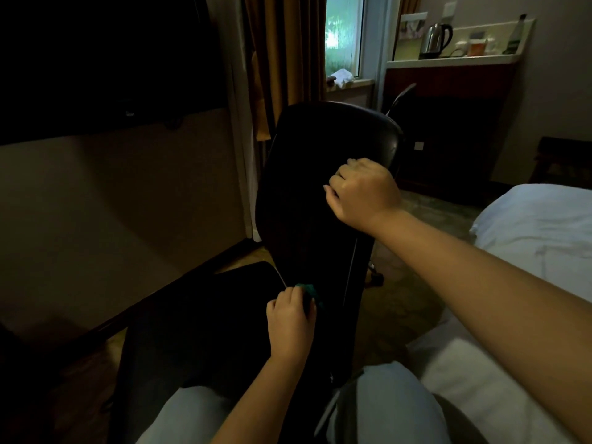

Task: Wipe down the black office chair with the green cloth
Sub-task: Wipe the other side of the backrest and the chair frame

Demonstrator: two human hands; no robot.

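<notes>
On the head view I make out the black office chair [298, 193] in mid-frame; its seat spreads toward the left and its backrest stands with the long axis running from near the person's knees [384, 405] up and away, the rounded top pointing at the window [342, 30]; the right hand [362, 190] is curled over the backrest's right edge near the top, gripping it; the left hand [290, 322] sits low, where backrest meets seat, fingers closed round the green cloth [309, 288]; the cloth is bunched and mostly hidden, only a small tuft showing past the knuckles, against the chair's dark surface; a white bed [538, 225] lies to the right; far off, a kettle [434, 40] stands on a pale tabletop [448, 60] right of the window; a brownish curtain [282, 59] hangs left of it.
</notes>
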